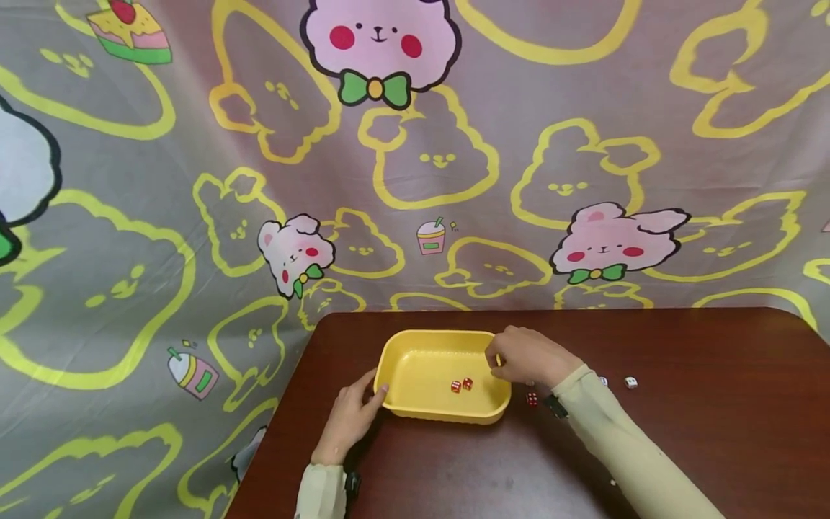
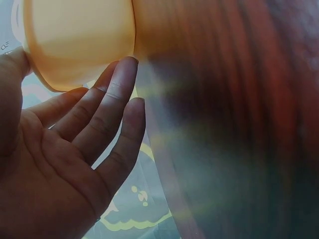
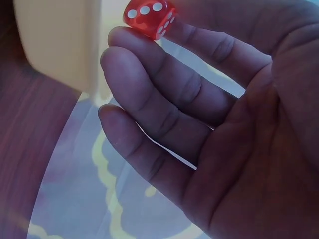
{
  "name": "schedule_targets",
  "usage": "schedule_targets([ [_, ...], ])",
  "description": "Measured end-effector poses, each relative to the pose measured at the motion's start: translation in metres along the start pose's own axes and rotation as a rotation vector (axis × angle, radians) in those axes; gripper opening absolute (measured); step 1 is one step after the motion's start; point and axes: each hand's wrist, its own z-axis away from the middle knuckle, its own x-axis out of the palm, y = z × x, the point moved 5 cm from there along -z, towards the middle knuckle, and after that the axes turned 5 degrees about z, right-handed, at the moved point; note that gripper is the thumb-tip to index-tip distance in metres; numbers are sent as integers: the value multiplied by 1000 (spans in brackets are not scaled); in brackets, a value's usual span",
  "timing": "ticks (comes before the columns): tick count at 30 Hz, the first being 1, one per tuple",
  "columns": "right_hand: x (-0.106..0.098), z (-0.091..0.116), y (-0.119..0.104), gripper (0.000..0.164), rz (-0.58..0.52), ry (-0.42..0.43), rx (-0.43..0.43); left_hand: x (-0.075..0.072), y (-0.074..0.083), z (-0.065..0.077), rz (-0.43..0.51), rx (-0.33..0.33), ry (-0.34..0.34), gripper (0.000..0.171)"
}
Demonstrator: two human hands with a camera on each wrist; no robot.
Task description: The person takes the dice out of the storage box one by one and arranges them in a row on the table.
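A yellow plastic tray (image 1: 434, 414) stands on the dark wooden table. My left hand (image 1: 350, 418) holds its left end, thumb at the rim and fingers along the outer wall; in the left wrist view those fingers (image 2: 114, 89) reach up against the tray. Over the tray's right end is my right hand (image 1: 532, 355), which pinches a red die (image 3: 149, 17) with white dots; the die is hidden in the head view. Two more red dice, one left (image 1: 456, 387) and one right (image 1: 467, 383), lie side by side inside the tray.
Just right of the tray, another red die (image 1: 532, 398) lies on the table (image 1: 467, 468). Beyond the right wrist are a white die (image 1: 631, 382) and a second white die (image 1: 604, 380), partly behind the sleeve. A patterned cloth (image 1: 441, 144) hangs behind the table and along its left side.
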Motion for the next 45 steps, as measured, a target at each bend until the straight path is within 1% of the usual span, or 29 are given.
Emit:
schedule_targets([
  [5,-1,10,4,22,2,22,-1,-1,1,1,5,15,6,46],
  [12,-2,23,15,20,-17,48,1,1,-4,-1,-17,0,23,44],
  [15,0,28,22,21,-23,37,26,1,-4,-1,-8,-7,18,45],
  [21,9,36,38,23,-45,-29,111,1,-3,0,11,-17,0,47],
  [25,12,41,46,21,-48,-23,116,2,-4,1,21,-24,-16,48],
  [29,12,46,51,21,-46,-11,116,3,-5,0,24,-26,-18,48],
  [39,18,60,68,20,-55,-18,157,2,-3,0,19,-25,-16,48],
  [45,20,70,74,21,-86,-25,201,2,-2,1,-4,-19,-4,48],
])
